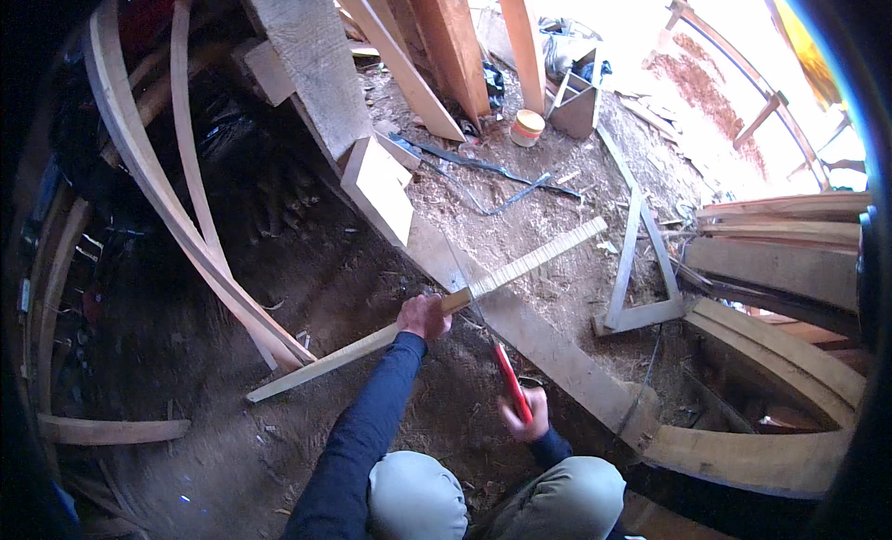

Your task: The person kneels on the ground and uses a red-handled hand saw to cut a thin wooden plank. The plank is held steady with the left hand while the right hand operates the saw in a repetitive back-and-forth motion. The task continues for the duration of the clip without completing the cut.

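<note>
My left hand (pixel 424 316) is closed around a long, narrow wooden strip (pixel 539 257) lying slantwise across a flat timber beam (pixel 567 365). The strip's far right part carries many close crosswise marks or cuts; its left end reaches down over the ground. In my right hand (pixel 527 415) is the red handle of a saw (pixel 512 384). The saw's thin blade runs up and left, meeting the strip just right of my left hand. How deep the blade sits in the wood cannot be made out.
Curved wooden pieces (pixel 167 215) lean at the left. A triangular wooden frame (pixel 636 261) lies right, near stacked boards (pixel 780 266). Beyond the beam are a small round tub (pixel 527 128), a dark strap (pixel 502 173) and upright posts (pixel 451 52). Wood scraps litter the ground.
</note>
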